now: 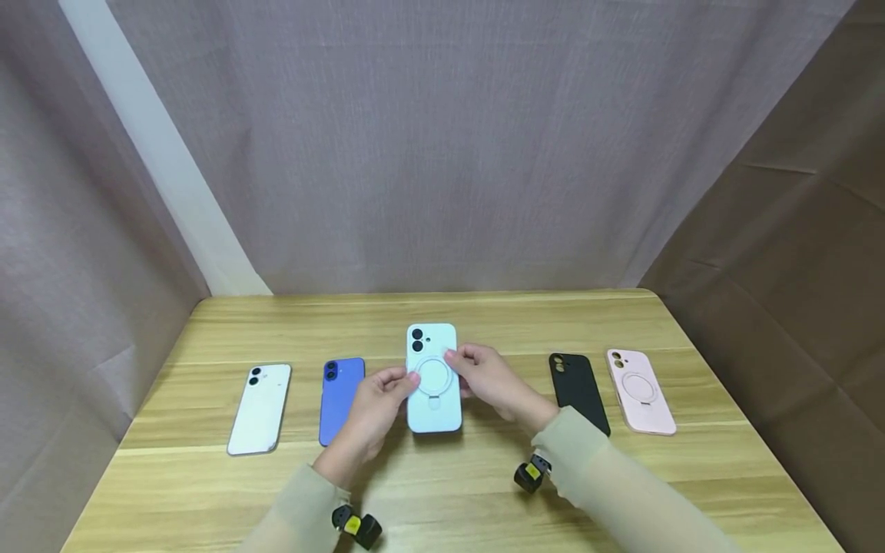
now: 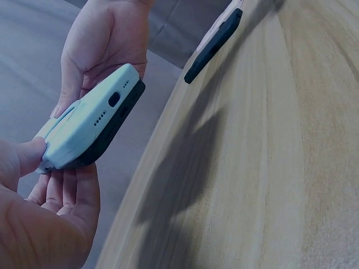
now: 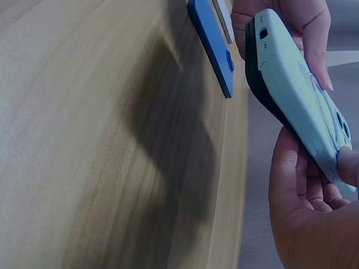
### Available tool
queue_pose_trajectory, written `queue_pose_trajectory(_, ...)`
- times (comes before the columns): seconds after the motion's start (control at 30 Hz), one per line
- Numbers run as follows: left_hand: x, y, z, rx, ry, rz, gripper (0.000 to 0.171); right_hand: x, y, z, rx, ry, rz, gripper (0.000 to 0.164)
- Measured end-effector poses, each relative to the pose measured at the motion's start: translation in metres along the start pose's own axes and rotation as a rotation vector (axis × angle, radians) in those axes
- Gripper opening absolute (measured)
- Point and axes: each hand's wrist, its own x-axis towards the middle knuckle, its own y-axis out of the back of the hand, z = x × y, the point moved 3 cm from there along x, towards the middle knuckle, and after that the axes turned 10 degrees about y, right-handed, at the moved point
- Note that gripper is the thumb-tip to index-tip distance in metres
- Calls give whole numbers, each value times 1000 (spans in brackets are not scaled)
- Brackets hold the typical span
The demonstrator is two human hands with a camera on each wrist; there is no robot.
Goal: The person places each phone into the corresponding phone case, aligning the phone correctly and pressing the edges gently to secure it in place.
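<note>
Now my left hand (image 1: 373, 403) and right hand (image 1: 487, 376) pinch the pale-blue ring-backed case (image 1: 434, 376) above mid-desk (image 1: 442, 491), its flat dark phone (image 3: 253, 73) seemingly nearly seated, while the flat white phone (image 1: 260, 411) and flat blue phone (image 1: 340, 395), toward the left edge, and the slim black case (image 1: 577, 384) and pink ring-backed case (image 1: 641, 392), toward the right, lie unpaired.

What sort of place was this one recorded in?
Likely a makeshift recording setup: a grey curtain hangs behind a wood-grain table, where a blue phone and a pink phone case lie set apart.

Three cases (image 1: 434, 376), two bare phones (image 1: 260, 407), apparently one cased phone (image 3: 257, 83).
</note>
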Motion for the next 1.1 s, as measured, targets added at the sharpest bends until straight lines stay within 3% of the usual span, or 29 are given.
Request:
queue_pose_trajectory(0.23, 1, -1, 0, -43, 1, -5, 37, -1, -1, 1, -2, 0, 9, 34)
queue_pose_trajectory(0.47, 3, 3, 3, -129, -8, 20, 37, -5, -3, 3, 34, 3, -38, 36)
queue_pose_trajectory(1.1, 2, 4, 4, -147, 6, 41, 36, -9, -8, 10, 117, 56, -95, 32)
